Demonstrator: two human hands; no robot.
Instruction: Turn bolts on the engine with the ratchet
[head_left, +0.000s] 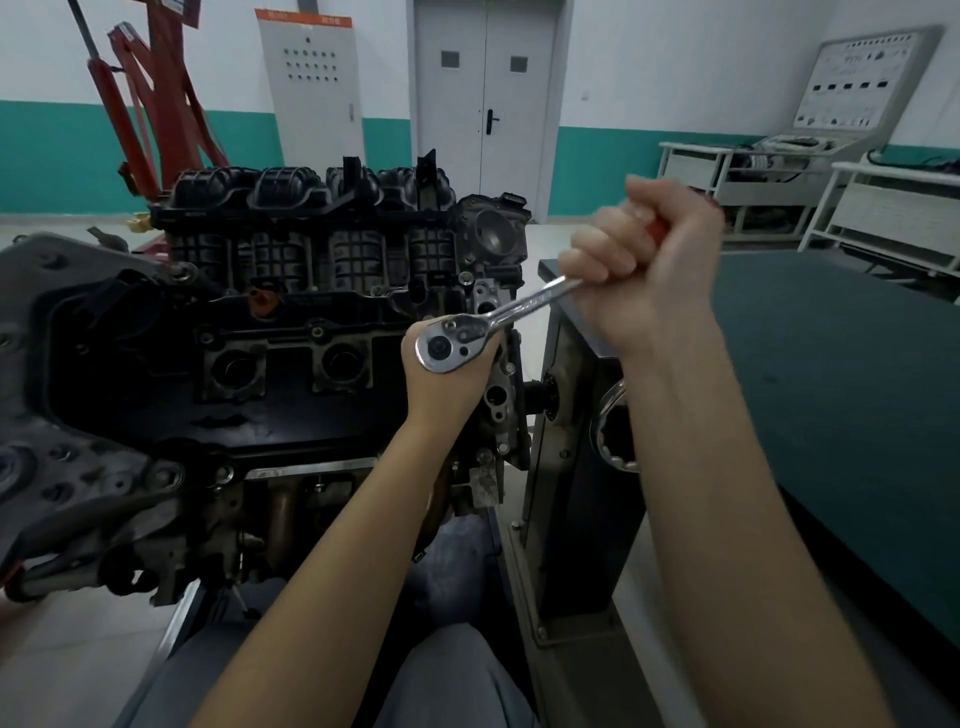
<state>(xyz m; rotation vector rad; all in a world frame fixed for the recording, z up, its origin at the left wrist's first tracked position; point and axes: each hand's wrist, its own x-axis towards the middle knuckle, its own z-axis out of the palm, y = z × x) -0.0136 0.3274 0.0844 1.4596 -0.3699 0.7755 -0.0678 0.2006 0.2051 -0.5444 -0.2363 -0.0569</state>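
The right hand (644, 260) grips the ratchet wrench (488, 325) by its handle. The left hand (447, 384) sits under the wrench head against the engine (291, 291); its fingers are hidden.

Open air above the green tabletop (831, 364); engine (291, 312) crowds the left, its steel stand (571, 415) blocking the gap between.

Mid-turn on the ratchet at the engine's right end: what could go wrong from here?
1. The left hand sits under the ratchet head, hiding the fastener; the head could ride off unseen.
2. If it slips, the right hand gripping the handle may swing into the throttle body.
3. The left hand could get pinched against the engine.
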